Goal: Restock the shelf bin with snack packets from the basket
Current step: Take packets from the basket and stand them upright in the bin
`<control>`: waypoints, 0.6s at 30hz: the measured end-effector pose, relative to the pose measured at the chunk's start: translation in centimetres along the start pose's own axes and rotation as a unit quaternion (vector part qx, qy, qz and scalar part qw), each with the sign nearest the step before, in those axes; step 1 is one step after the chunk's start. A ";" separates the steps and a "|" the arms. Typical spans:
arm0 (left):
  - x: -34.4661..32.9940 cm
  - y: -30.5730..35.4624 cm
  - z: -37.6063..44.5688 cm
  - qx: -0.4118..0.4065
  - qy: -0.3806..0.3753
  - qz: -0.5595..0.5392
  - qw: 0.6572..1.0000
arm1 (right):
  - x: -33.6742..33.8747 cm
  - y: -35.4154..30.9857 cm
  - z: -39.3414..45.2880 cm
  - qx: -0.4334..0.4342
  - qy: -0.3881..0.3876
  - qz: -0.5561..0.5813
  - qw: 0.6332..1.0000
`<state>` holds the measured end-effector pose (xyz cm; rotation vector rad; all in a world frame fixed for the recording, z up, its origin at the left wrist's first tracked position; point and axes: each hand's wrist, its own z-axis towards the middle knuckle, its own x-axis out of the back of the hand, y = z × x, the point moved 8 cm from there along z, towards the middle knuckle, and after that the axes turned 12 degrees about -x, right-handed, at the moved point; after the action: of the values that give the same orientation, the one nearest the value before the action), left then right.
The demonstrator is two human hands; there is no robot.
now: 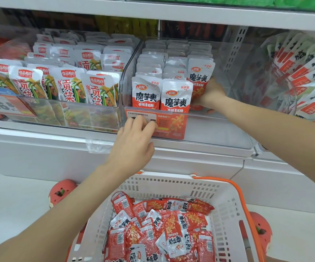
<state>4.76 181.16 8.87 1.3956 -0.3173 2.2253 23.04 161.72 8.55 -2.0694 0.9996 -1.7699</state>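
White shelving fills the frame; upright packets (pixel 200 86) at centre right are gripped by the right hand (pixel 212 95), while left fingers (pixel 145 125) rest curled on the bin (pixel 219 127) front.

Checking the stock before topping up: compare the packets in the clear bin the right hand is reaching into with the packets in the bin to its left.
The right-hand bin's packets show red lower halves with black characters; the left bin's packets show green and yellow artwork. The right-hand bin's packets stand in tidy rows, leaving bare space on the right, where the right hand holds some; the left bin's packets fill its width, leaning unevenly. Both are white-topped pouches with a red logo.
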 end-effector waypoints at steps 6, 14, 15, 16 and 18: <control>-0.1 0.1 0.0 -0.005 -0.001 0.013 1.000 | -0.3 0.5 0.0 -0.017 -0.010 0.020 1.000; -0.2 0.1 -0.2 -0.007 -0.009 0.020 1.000 | -0.1 0.9 -0.1 -0.033 -0.003 0.003 0.999; -0.2 0.1 -0.3 -0.009 -0.011 0.021 1.000 | -0.2 1.1 0.0 -0.043 -0.010 0.009 0.999; -0.2 0.0 -0.3 -0.009 -0.013 0.021 1.000 | -0.2 1.2 0.1 -0.050 -0.017 0.013 0.999; -0.2 0.0 -0.4 -0.009 -0.017 0.023 1.000 | -0.5 1.5 0.2 -0.057 -0.035 0.009 0.998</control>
<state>4.55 181.28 8.58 1.4313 -0.3830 2.2314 22.71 160.92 7.26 -2.1671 1.1204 -1.6542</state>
